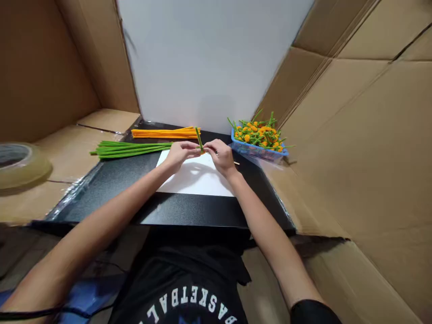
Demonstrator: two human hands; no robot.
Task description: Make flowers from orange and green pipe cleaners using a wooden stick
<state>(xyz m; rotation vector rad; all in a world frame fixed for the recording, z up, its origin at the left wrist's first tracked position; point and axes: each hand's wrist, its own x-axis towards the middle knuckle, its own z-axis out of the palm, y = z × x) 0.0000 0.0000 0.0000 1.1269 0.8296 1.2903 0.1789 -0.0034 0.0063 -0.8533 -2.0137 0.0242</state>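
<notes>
Right now, the thumb and fingertips of the left hand (181, 155) pinch a small green-and-orange piece (202, 149) from its left side, and the thumb and forefinger of the right hand (221, 155) close on it from the right, the other fingers curled. The piece is held above the far part of a white sheet (199, 186), its green stem pointing up. That sheet lies mid-surface, its near side short of the front edge of the black tabletop (199, 210). A pale stick (236, 163) shows just beside the right hand. Left of the hands, a bundle of green stems (130, 150) pokes past the left edge; an orange bundle (164, 133) runs along the far edge. At the far right corner, a blue basket (261, 151) holds a heap of orange-and-green pieces (258, 132). Beyond the left edge, a tape roll (37, 168) rests on cardboard (64, 146).
</notes>
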